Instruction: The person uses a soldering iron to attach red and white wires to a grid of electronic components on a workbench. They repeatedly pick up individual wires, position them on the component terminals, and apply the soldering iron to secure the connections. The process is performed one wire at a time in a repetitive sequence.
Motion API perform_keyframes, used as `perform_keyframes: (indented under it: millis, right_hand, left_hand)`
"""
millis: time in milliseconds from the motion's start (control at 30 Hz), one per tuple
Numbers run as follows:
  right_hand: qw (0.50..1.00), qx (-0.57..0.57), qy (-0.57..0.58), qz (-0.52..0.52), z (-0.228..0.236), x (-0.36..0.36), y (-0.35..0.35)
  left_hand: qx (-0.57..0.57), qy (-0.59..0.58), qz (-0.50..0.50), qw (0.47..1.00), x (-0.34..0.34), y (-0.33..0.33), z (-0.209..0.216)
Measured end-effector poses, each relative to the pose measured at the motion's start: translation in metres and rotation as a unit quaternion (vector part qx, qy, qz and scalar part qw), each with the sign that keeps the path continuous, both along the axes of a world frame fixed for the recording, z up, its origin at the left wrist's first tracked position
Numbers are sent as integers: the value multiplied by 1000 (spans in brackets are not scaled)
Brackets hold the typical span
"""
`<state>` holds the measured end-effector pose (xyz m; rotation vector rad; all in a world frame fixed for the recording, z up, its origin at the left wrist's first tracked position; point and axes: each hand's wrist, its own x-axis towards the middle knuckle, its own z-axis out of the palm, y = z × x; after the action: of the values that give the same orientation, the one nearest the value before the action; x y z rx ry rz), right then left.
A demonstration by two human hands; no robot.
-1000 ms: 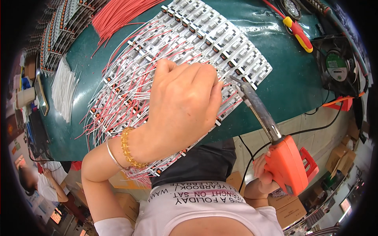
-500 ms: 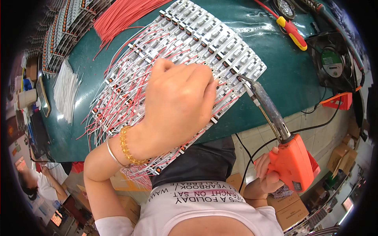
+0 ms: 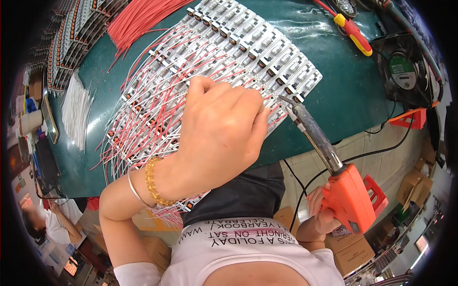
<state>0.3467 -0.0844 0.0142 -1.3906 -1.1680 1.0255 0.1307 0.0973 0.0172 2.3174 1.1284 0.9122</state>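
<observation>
My left hand [image 3: 222, 128] is closed over a panel of small white circuit boards [image 3: 274, 45], back of the hand up. Its fingertips are hidden beneath it, so what they pinch does not show. Loose red and white wires [image 3: 152, 102] rise from the boards left of this hand. My right hand [image 3: 318, 207] is wrapped round the handle of an orange soldering gun [image 3: 352, 198]. The gun's metal barrel slants up and left, and its tip is at the panel's right side, just right of my left fingers.
Bundles of red wires [image 3: 138, 21] and white wires [image 3: 76, 114] lie on the green tabletop [image 3: 334, 114]. Stacked boards [image 3: 71, 47] stand far left. A red-and-yellow-handled tool [image 3: 354, 35] and a black fan [image 3: 403, 71] are at right. Another person [image 3: 62, 219] sits at lower left.
The soldering gun's tip has shifted a little left and down, toward my left hand. The panel sits slightly further left in view. Both hands keep their closed grips.
</observation>
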Motion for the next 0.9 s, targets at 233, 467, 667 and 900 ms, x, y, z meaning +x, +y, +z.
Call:
perform_keyframes:
  millis: [233, 467, 667, 900]
  right_hand:
    - [974, -46, -202, -90, -4, -2, -14]
    - [981, -41, -181, -64, 0, 2, -13]
    - [987, -25, -104, -116, -22, 12, -34]
    - [998, 23, 20, -61, -6, -1, -10]
  left_hand:
    - [21, 10, 5, 1000, 2, 0, -1]
    - [20, 8, 6, 1000, 3, 0, -1]
    - [30, 10, 1, 999, 4, 0, -3]
    - [93, -12, 3, 996, 1, 2, 6]
